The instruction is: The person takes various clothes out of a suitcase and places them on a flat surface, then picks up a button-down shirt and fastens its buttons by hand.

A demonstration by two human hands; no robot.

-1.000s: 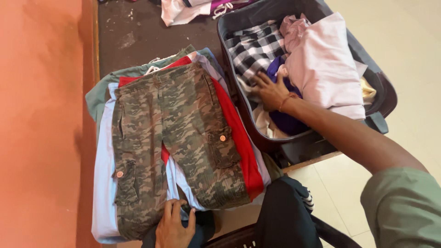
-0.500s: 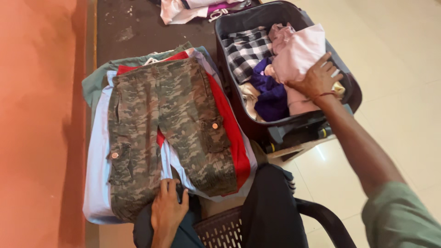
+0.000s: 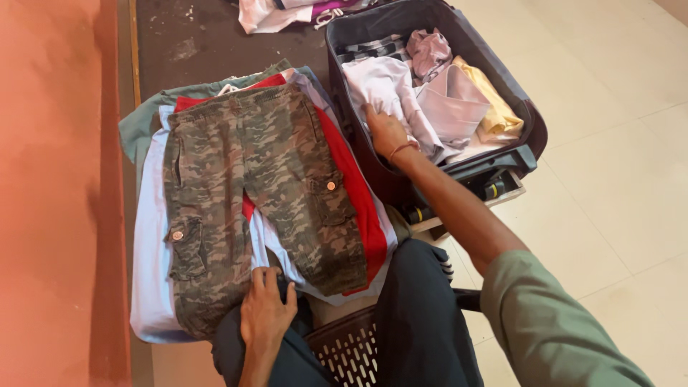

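Camouflage cargo shorts (image 3: 251, 193) lie flat on top of a pile of clothes, over a red garment (image 3: 351, 186) and a light blue garment (image 3: 150, 236). My left hand (image 3: 266, 309) rests palm down on the pile's near edge, touching the shorts' hem, fingers apart. My right hand (image 3: 385, 131) reaches into an open dark suitcase (image 3: 530, 129) and presses on a folded white garment (image 3: 383, 86) inside it. Pale pink (image 3: 459, 100), yellow (image 3: 494, 107) and mauve (image 3: 430, 50) clothes fill the rest of the suitcase. Whether the fingers grip the fabric is unclear.
The pile sits on a dark mat (image 3: 215, 36) beside an orange wall (image 3: 57, 179). More clothes (image 3: 279, 11) lie at the far edge. A brown perforated plastic seat (image 3: 351, 351) is between my dark-trousered legs. Cream floor tiles (image 3: 616, 179) spread to the right.
My right hand moved from the pink clothes at the suitcase's right to its left side. A white garment now covers the checked and purple clothes. My left hand stayed on the pile.
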